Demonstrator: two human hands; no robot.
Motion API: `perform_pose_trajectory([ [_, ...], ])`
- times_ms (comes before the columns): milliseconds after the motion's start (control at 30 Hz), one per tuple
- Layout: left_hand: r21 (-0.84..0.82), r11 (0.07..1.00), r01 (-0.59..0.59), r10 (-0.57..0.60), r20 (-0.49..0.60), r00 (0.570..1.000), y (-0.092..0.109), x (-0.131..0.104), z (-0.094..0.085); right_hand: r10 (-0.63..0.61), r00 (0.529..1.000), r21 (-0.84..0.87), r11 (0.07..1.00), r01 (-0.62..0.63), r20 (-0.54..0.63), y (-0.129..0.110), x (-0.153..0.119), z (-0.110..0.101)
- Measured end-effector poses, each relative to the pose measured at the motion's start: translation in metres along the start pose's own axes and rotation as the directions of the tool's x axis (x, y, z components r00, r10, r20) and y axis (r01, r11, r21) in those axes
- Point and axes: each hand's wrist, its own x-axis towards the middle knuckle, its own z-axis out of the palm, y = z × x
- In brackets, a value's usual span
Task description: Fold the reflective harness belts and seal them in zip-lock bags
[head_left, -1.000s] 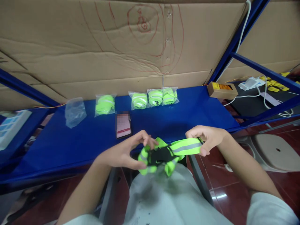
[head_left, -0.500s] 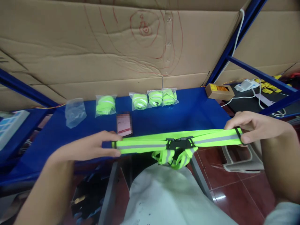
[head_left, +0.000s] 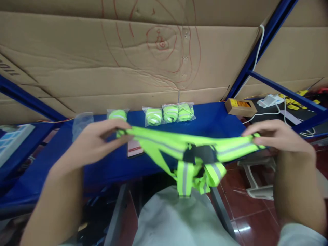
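Holds 1 lime reflective belt (head_left: 161,138) in midair in front of blue table (head_left: 110,171), stretched, pinched thumb-to-finger near 2 ends by left hand (head_left: 93,141) and right hand (head_left: 280,135). Includes black middle piece (head_left: 202,153) with loops (head_left: 186,177) hanging beneath. Displays 4 bagged lime bundles (head_left: 154,117) behind.

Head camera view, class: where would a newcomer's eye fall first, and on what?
A bright green reflective strap stands out first, stretched between the left hand and the right hand, with loops dangling below its black middle. Behind it, four bagged green rolls line the back of the blue table. Red curves are drawn on the cardboard wall above.
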Motion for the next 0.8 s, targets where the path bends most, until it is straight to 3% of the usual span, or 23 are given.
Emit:
perform_pose_trajectory([
  [33, 0.03, 0.999, -0.043, 0.042, 0.034, 0.999, -0.007, 0.017, 0.009, 0.024, 0.981, -0.065, 0.998, -0.012, 0.195, 0.003, 0.01, 0.015],
  [67, 0.027, 0.998, -0.061, 0.059, 0.068, 0.996, -0.017, 0.034, 0.019, 0.021, 0.968, -0.095, 0.995, 0.003, 0.252, 0.008, 0.021, 0.03],
  [133, 0.017, 0.987, -0.158, 0.152, 0.169, 0.974, -0.04, 0.067, 0.039, 0.013, 0.953, -0.146, 0.989, 0.033, 0.304, 0.024, 0.043, 0.054],
  [233, 0.042, 0.969, -0.242, 0.229, 0.202, 0.952, -0.073, 0.101, 0.063, 0.005, 0.941, -0.188, 0.98, 0.063, 0.338, 0.057, 0.071, 0.076],
  [367, 0.048, 0.998, -0.04, 0.031, 0.171, 0.985, -0.096, 0.124, 0.082, 0.001, 0.947, -0.182, 0.981, 0.061, 0.322, 0.097, 0.096, 0.091],
  [500, -0.021, 0.993, 0.118, -0.112, 0.19, 0.975, -0.105, 0.134, 0.091, 0.0, 0.954, -0.141, 0.989, 0.044, 0.3, 0.121, 0.112, 0.105],
  [700, -0.229, 0.911, 0.343, -0.288, 0.242, 0.927, -0.11, 0.137, 0.095, 0.096, 0.943, -0.072, 0.994, -0.077, 0.319, 0.133, 0.124, 0.117],
  [800, -0.224, 0.882, 0.415, -0.362, 0.242, 0.9, -0.109, 0.137, 0.098, 0.19, 0.914, -0.037, 0.981, -0.19, 0.359, 0.13, 0.126, 0.117],
])
